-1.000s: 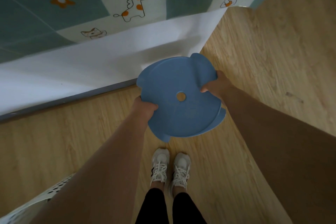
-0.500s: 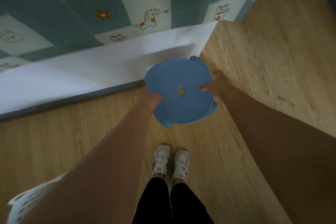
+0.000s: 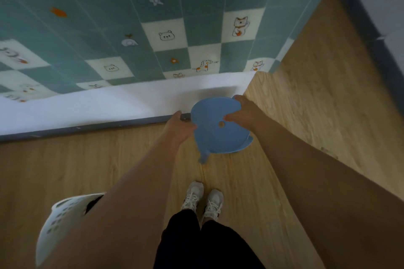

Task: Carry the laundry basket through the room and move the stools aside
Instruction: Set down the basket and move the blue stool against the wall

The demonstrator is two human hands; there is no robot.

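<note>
A bed [image 3: 153,28] fills the upper part of the view, covered by a teal and cream checked blanket printed with small cartoon animals and orange stars, with a white sheet [image 3: 87,107] hanging down its side to a dark grey base strip. Below and to the right lies a light wood-grain floor [image 3: 317,105], running up along the foot of the bed toward a grey edge in the top right corner. Both bare forearms reach forward from the bottom of the frame. At the lower left a white laundry basket [image 3: 59,220] with rows of holes in its wall sits on the floor, partly hidden behind the left forearm and well apart from the stool. The person's legs in black trousers and two white lace-up trainers [image 3: 202,200] stand on the floor between the arms. Close to the corner of the bed, a blue plastic stool [image 3: 216,135] is seen from above, its round seat with a small centre hole tilted a little and one leg showing at its lower left; whether its legs touch the floor cannot be told. The left hand [image 3: 180,125] is closed around the seat's left rim, and the right hand [image 3: 243,112] clasps the upper right rim with its thumb lying across the seat top.
</note>
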